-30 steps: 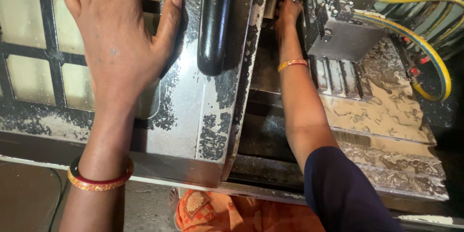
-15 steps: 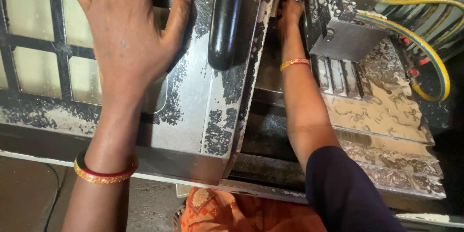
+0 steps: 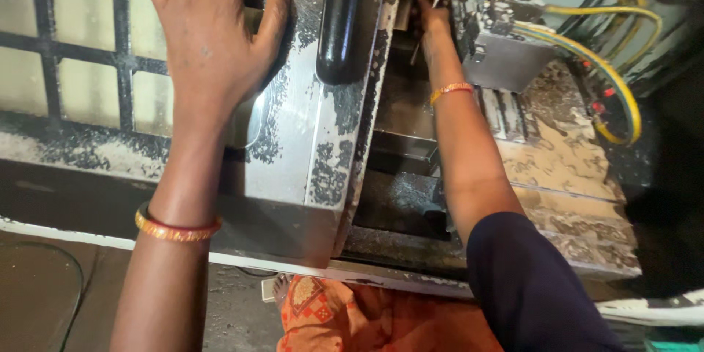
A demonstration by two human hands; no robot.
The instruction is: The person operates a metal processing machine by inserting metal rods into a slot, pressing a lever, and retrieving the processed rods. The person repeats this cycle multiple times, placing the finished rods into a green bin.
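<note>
Two hands: left hand (image 3: 213,51) flat on door (image 3: 293,147).

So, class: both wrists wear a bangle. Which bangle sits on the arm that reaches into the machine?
The thin orange bangle on the right hand's wrist, beside the yellow hoses. The thicker red-and-gold bangle belongs to the left hand, flat on the door.
</note>
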